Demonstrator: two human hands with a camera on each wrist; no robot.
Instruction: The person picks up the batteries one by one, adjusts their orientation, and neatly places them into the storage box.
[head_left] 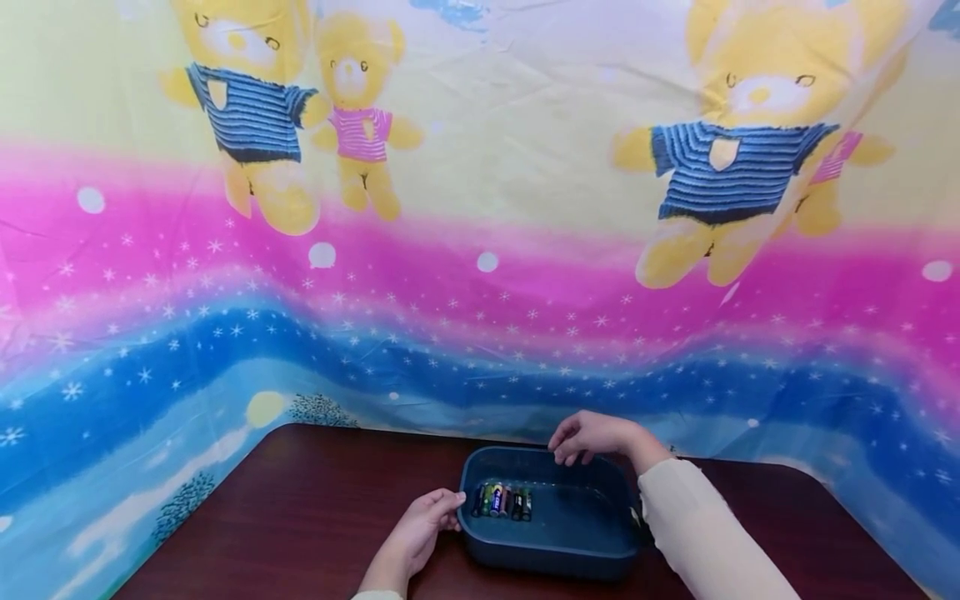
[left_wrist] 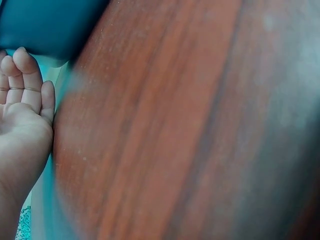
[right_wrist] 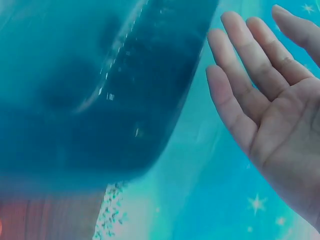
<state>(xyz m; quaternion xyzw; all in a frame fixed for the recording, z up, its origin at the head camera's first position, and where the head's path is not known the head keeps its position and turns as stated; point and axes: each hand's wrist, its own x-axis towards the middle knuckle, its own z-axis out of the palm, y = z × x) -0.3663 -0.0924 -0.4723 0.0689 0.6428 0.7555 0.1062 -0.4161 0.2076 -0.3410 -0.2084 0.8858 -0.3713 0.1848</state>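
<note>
A dark blue-green rectangular container (head_left: 551, 557) with rounded corners stands on the table. Several small batteries (head_left: 498, 501) lie side by side in a row on its floor, near the left wall. My left hand (head_left: 417, 527) holds the container's left side, thumb at the rim and the other fingers against the outside. In the left wrist view those fingers (left_wrist: 25, 75) are slightly bent beside the container's wall (left_wrist: 45, 25). Over the far rim hovers my right hand (head_left: 592, 436), holding nothing. The right wrist view shows its fingers (right_wrist: 255, 55) extended and spread, beside the container's wall (right_wrist: 160, 110).
The dark reddish-brown table (head_left: 300, 508) has rounded far corners. Behind it hangs a printed cloth (head_left: 465, 317) with bears, snowflakes and pink and blue bands, close along the table's far edge. A pale sleeve (head_left: 705, 525) passes the container's right side.
</note>
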